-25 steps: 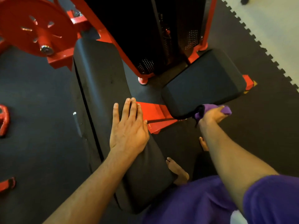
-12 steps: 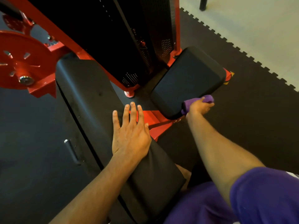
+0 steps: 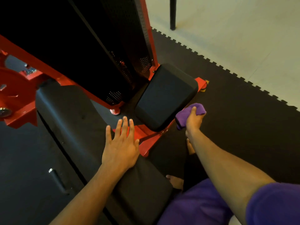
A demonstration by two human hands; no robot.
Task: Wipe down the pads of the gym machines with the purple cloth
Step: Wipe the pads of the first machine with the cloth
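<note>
Floor mat (image 3: pixel 235 111): Black and made of pieces that lock together at the edge. The gym machine stands on it.

Gym machine (image 3: pixel 90 51): Big, with a red frame and a tall black middle part. It looks very heavy and should not move when pushed.

Long pad (image 3: pixel 69 120): Black, smooth and a little shiny. It looks squashy on top and firm underneath, so a wipe can press hard without hurting it.

Small pad (image 3: pixel 165 96): Black with round corners, tilted, sitting on the red frame. Its smooth skin may feel slippery, so the cloth should slide well.

Left hand (image 3: pixel 121 146): Lies flat on the near end of the long pad. The fingers are straight and spread, holding nothing. It looks like it is leaning there for support.

Right hand (image 3: pixel 194 120): The grip is curled tight round the cloth, just beside the lower right edge of the small pad.

Purple cloth (image 3: pixel 198 109): Soft, light and floppy, bunched up into a ball in the right hand. It sticks out above and below the fingers. Best held as a wad in the middle, as it is now, so no loose end drags. I cannot tell if it touches the small pad.
</note>
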